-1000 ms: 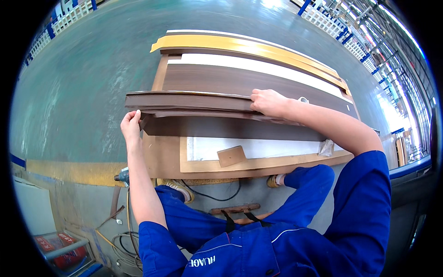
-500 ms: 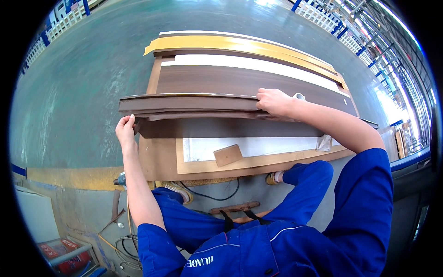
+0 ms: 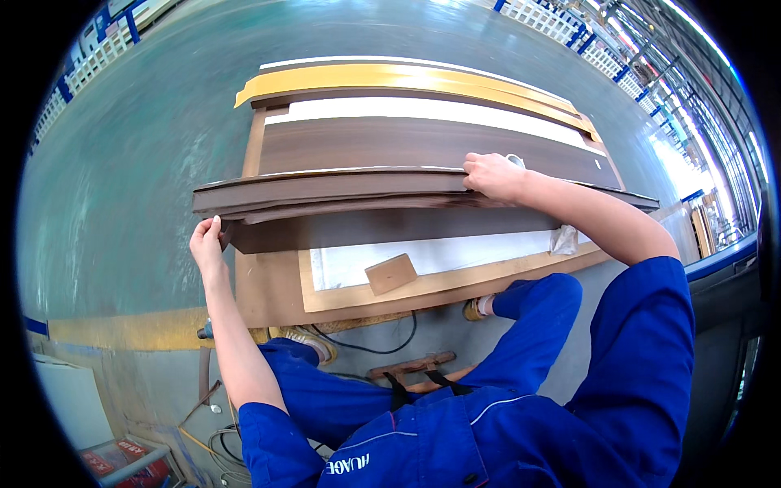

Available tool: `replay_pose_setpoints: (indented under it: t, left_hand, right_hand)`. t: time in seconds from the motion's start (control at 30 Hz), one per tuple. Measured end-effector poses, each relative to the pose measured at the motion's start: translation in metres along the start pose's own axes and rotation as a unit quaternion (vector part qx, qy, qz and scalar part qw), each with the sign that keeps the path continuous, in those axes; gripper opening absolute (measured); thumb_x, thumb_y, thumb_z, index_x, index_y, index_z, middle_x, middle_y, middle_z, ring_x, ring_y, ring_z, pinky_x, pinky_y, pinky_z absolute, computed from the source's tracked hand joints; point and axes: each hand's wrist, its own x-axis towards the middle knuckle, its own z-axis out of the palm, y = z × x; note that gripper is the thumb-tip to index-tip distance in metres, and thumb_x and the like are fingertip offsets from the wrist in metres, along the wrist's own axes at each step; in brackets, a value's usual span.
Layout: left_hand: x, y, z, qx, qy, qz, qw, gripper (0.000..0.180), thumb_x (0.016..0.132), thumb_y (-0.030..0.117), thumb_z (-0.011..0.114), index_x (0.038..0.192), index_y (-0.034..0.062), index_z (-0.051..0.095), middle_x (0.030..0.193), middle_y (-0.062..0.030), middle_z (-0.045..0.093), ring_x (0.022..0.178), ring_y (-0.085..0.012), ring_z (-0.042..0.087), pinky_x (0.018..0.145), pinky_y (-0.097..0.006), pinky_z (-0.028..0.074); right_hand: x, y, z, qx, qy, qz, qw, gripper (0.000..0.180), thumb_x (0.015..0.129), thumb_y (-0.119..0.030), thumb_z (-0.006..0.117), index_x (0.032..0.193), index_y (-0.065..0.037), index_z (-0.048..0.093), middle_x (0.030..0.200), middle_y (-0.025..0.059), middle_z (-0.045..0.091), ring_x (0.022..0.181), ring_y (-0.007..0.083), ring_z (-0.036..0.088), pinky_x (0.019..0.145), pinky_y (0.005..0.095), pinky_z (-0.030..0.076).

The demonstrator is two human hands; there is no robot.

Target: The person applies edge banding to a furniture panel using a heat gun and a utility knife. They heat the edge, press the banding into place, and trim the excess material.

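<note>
Dark brown panel (image 3: 342, 191), long and thin, lies across the stack of boards (image 3: 423, 142) on the green floor (image 3: 122, 163), its left end overhanging the stack. We hold it with both hands: left hand (image 3: 207, 244) cups the left end from below, fingers curled at the edge, and right hand (image 3: 492, 175) presses on the top edge near the middle-right, fingers folded over the far side. Grip looks closed on the panel on both sides, though the left fingertips are tucked under the wood, so we cannot see the full hold.

Around it: yellow trim strip (image 3: 407, 77) on the far edge of the stack, a white sheet (image 3: 423, 110) behind the panel, another white sheet (image 3: 439, 256) nearer us on a tan base board (image 3: 277, 285). Small wooden block (image 3: 390, 272) sits on that nearer sheet. Crumpled white cloth (image 3: 563, 240) lies just beside our right forearm. Black cable (image 3: 366, 346) runs on the floor near our shoes (image 3: 313, 346).

Our right arm covers part of the panel's right stretch. A pale object behind the right hand is mostly hidden, kind unclear. Lower left corner holds a box with red packs (image 3: 114, 459), cut off by the rim.
</note>
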Motion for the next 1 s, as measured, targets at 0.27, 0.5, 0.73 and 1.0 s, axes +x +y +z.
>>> replay_pose_setpoints:
  t: [0.27, 0.5, 0.73, 1.0]
  left_hand:
    - [-0.004, 0.005, 0.002, 0.024, -0.006, -0.007, 1.0, 0.011, 0.084, 0.016, 0.063, 0.077, 0.0081, 0.06, 0.068, 0.0053, 0.05, 0.06, -0.0048, 0.043, 0.056, -0.02, 0.038]
    - [0.003, 0.0, 0.0, 0.006, 0.009, -0.014, 1.0, 0.011, 0.083, 0.016, 0.065, 0.076, 0.0098, 0.059, 0.067, 0.0053, 0.05, 0.06, -0.0042, 0.045, 0.055, -0.019, 0.04]
    - [0.005, -0.005, -0.002, 0.014, -0.01, -0.011, 1.0, 0.012, 0.083, 0.016, 0.065, 0.075, 0.0091, 0.059, 0.064, 0.0055, 0.049, 0.058, -0.0042, 0.045, 0.052, -0.018, 0.037]
    - [0.01, -0.026, -0.029, 0.268, -0.133, -0.068, 0.952, 0.011, 0.079, 0.014, 0.058, 0.074, 0.0035, 0.059, 0.058, -0.0019, 0.052, 0.051, -0.0114, 0.046, 0.049, -0.027, 0.037]
  right_hand:
    - [-0.021, 0.014, 0.016, -0.041, -0.008, -0.002, 0.999, 0.008, 0.069, -0.011, 0.057, 0.069, -0.006, 0.064, 0.08, 0.0065, 0.059, 0.091, 0.0224, 0.054, 0.065, 0.0326, 0.054]
    - [-0.043, 0.028, 0.03, -0.048, -0.017, 0.009, 0.999, 0.007, 0.068, -0.012, 0.059, 0.068, -0.007, 0.064, 0.08, 0.006, 0.059, 0.089, 0.0218, 0.054, 0.067, 0.0318, 0.053]
    - [-0.067, 0.038, 0.038, -0.028, 0.006, 0.014, 0.999, 0.005, 0.067, -0.012, 0.06, 0.068, -0.007, 0.063, 0.078, 0.0052, 0.056, 0.087, 0.0214, 0.053, 0.066, 0.0328, 0.051]
    - [-0.143, 0.015, 0.009, 0.052, 0.309, 0.023, 0.949, 0.015, 0.069, -0.006, 0.06, 0.083, -0.009, 0.065, 0.066, 0.0036, 0.043, 0.068, 0.0195, 0.049, 0.054, 0.0312, 0.044]
